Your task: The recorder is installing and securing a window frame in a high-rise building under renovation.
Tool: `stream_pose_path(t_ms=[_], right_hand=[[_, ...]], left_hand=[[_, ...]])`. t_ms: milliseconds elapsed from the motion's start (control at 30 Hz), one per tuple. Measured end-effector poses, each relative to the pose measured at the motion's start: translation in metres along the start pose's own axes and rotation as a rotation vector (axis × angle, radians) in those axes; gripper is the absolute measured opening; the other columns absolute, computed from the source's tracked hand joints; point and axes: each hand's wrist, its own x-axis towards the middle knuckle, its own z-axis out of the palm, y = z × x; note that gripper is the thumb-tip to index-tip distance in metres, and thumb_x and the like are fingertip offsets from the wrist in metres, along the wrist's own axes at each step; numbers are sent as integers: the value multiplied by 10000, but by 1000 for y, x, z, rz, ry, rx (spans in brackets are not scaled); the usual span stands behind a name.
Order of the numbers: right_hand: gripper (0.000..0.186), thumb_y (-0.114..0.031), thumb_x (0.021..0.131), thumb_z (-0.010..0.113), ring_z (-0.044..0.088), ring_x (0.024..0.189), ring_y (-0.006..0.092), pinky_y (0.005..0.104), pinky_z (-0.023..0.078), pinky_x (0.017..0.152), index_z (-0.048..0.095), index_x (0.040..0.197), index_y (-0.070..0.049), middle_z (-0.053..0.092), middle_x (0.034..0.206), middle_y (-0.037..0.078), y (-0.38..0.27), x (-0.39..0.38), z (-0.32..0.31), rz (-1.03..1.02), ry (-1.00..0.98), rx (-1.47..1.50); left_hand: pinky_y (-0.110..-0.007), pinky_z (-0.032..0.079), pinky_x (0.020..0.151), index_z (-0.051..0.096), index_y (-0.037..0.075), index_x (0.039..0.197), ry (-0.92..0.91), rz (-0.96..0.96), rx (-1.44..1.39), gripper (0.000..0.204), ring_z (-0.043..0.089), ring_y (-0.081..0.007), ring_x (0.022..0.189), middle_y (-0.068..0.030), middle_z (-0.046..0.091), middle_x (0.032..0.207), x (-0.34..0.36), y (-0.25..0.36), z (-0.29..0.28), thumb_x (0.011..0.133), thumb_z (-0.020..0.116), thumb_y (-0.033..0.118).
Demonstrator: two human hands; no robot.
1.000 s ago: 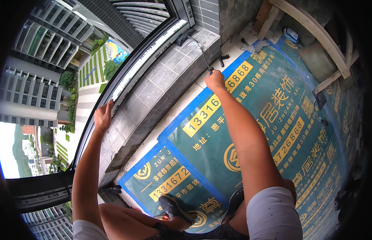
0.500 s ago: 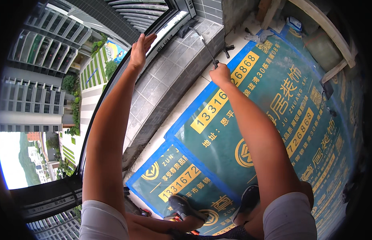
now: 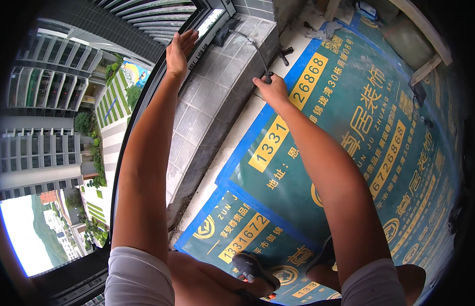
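Observation:
My left hand (image 3: 180, 55) is raised at the dark window frame (image 3: 199, 57), its fingers stretched out and nothing in them. Whether it touches the frame I cannot tell. My right hand (image 3: 276, 91) is closed around the black handle of a long tool (image 3: 259, 51), beside the grey tiled ledge (image 3: 217, 76). The tool's thin rod runs up over the ledge and bends left at its far end. A dark piece (image 3: 223, 35) lies at that bend against the frame; whether it belongs to the tool is unclear.
A small black object (image 3: 285, 55) sits by the ledge's foot. Grey gloves or rags (image 3: 323, 32) and a blue-white packet (image 3: 366, 10) lie farther back. Green protective sheeting (image 3: 309, 143) with blue tape covers the floor. A wooden frame (image 3: 426, 30) stands far right. Buildings show outside the window.
The view has shifted slightly. My right hand has turned a little, its thumb now pointing outward, with the tool still in its grip. My left hand stays raised beside the window frame.

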Motion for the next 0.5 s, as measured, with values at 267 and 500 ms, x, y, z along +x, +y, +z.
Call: stream_pose_path(t_ms=[267, 500], right_hand=[[500, -475, 1038, 608, 725, 811, 268, 413, 607, 673, 706, 1073, 14, 739, 914, 123, -9, -10, -12, 41, -42, 149], [486, -466, 1083, 549, 678, 757, 170, 352, 570, 605, 705, 1118, -7, 685, 855, 76, -15, -7, -21, 30, -85, 273]], left_hand=[[-412, 391, 1235, 551, -139, 1447, -47, 99, 51, 737, 600, -339, 1385, -291, 648, 1415, -4, -1, -2, 1155, 314, 495], [-412, 383, 1239, 560, -122, 1450, -71, 104, 33, 735, 599, -331, 1385, -275, 658, 1408, -3, -4, -2, 1157, 303, 501]])
